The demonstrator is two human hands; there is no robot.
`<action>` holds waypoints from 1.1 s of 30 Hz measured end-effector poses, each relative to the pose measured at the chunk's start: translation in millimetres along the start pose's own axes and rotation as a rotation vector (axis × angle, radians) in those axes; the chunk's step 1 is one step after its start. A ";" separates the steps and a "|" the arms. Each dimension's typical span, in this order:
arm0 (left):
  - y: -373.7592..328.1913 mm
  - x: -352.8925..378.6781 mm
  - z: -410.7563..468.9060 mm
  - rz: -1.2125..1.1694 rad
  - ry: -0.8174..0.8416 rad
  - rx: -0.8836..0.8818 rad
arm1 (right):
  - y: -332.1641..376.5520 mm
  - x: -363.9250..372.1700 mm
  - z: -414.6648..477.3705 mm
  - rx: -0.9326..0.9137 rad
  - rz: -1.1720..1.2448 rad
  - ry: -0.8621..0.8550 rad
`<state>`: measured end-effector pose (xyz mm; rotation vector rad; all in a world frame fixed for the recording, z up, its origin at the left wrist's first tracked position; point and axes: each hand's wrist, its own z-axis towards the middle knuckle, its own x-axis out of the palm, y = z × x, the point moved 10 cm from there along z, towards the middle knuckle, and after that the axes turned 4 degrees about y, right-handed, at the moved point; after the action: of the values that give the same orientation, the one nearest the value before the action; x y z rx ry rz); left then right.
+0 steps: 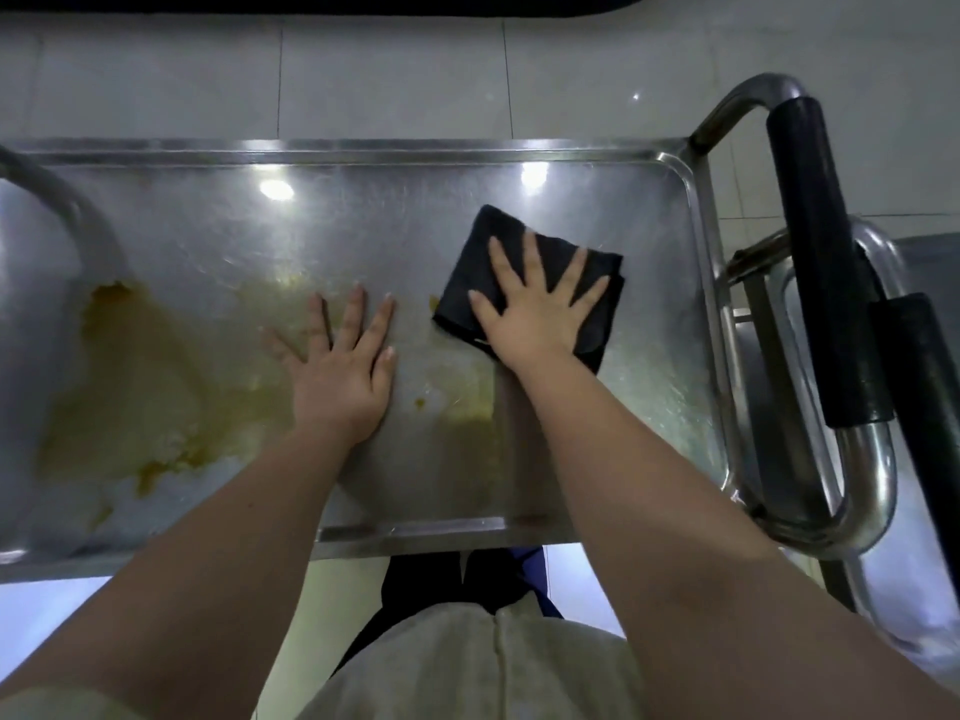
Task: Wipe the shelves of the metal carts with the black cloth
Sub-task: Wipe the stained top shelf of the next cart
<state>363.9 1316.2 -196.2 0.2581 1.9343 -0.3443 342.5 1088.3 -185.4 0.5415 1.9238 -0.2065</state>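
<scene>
The top shelf (519, 200) of a metal cart fills the view, a shiny steel tray with a raised rim. A folded black cloth (483, 252) lies on its right half. My right hand (535, 309) presses flat on the cloth, fingers spread. My left hand (343, 366) rests flat on the bare steel in the middle, fingers apart, holding nothing. Yellow-brown smears (135, 356) cover the left part of the shelf, with smaller spots (467, 402) near the front between my arms.
The cart's steel handle with a black grip (810, 241) rises at the right. A second cart's handle (857, 459) and shelf sit just beyond it. A curved steel bar (57, 200) crosses the left end. Grey floor tiles (395, 75) lie behind.
</scene>
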 end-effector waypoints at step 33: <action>-5.4 2.4 1.7 0.020 -0.018 0.003 | -136.3 34.5 -110.5 0.279 -0.014 -0.079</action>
<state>362.7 1310.6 -198.4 0.2749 1.9128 -0.3354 177.2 1020.1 -185.6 0.6934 1.8330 -0.5027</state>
